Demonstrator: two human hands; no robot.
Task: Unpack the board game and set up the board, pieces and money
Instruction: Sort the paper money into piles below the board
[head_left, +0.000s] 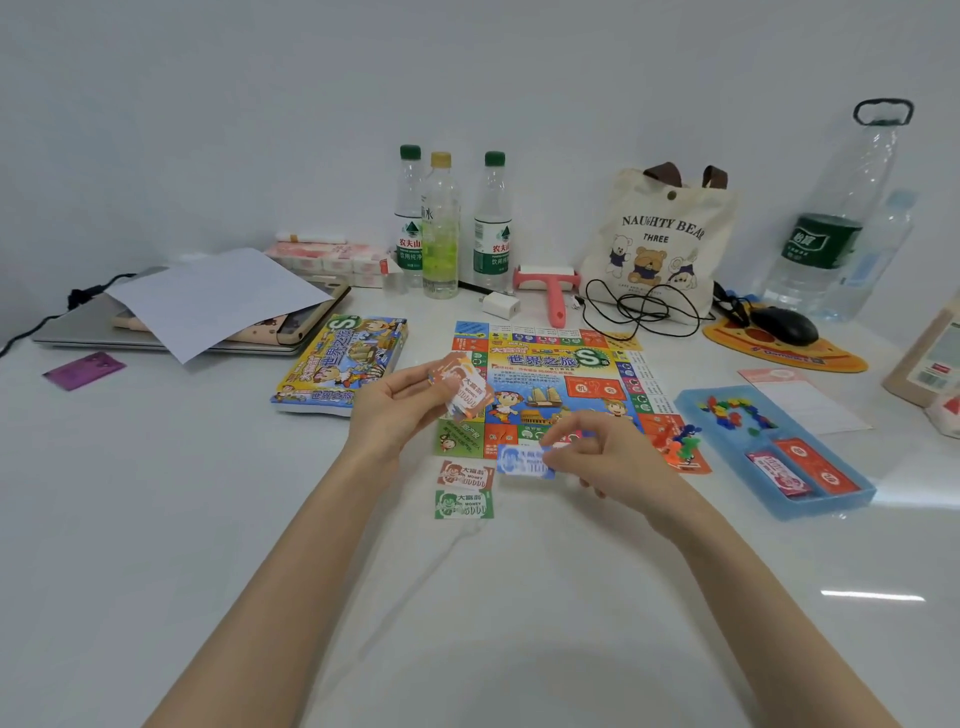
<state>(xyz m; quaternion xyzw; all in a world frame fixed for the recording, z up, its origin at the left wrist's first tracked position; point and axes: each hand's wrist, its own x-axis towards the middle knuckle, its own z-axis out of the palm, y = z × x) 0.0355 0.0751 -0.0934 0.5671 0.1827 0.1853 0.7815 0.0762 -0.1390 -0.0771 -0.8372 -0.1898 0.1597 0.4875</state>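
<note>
The colourful game board (558, 384) lies unfolded on the white table. My left hand (389, 410) grips a stack of orange money notes (465, 389) above the board's left edge. My right hand (602, 449) pinches a blue note (522, 461) just over the table at the board's near edge. A brown note (464, 474) and a green note (464, 504) lie in a column in front of the board. Small plastic pawns (683, 441) stand on the board's near right corner. The game box (343, 364) sits to the left of the board.
A blue plastic tray (831, 499) with small coloured pieces (735, 413) and red card packs (810, 465) sits right of the board. Water bottles (441, 223), a lint roller (550, 291), a tote bag (657, 234), cables, a mouse (782, 325) and a laptop under paper (208, 296) line the back.
</note>
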